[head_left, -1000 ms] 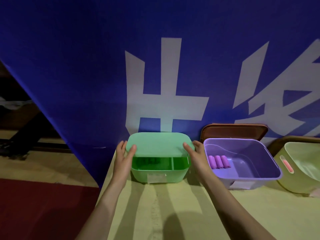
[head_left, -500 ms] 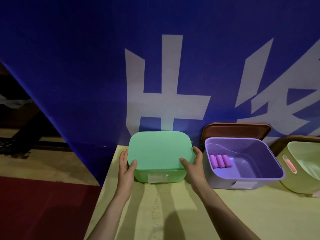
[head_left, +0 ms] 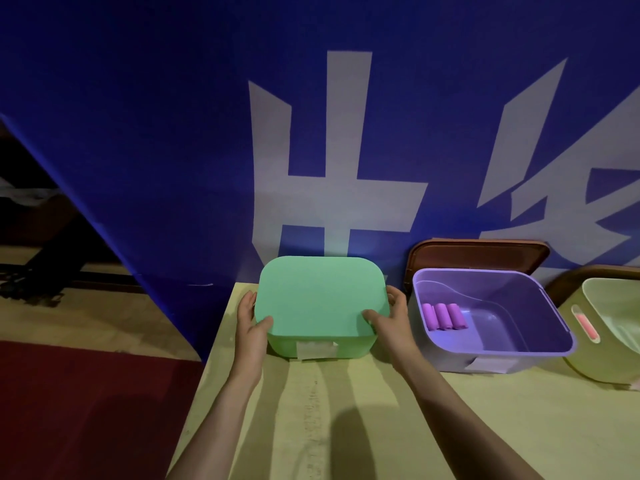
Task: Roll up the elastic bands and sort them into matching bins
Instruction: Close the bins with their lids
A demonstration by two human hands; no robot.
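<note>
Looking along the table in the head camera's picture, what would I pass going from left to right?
Left hand → green bin with its green lid → right hand → purple bin holding three purple rolled bands → yellow-green bin at the right edge.

An event or display hall: blue printed banner point(head_left: 173, 133) behind a table point(head_left: 346, 427).
</note>
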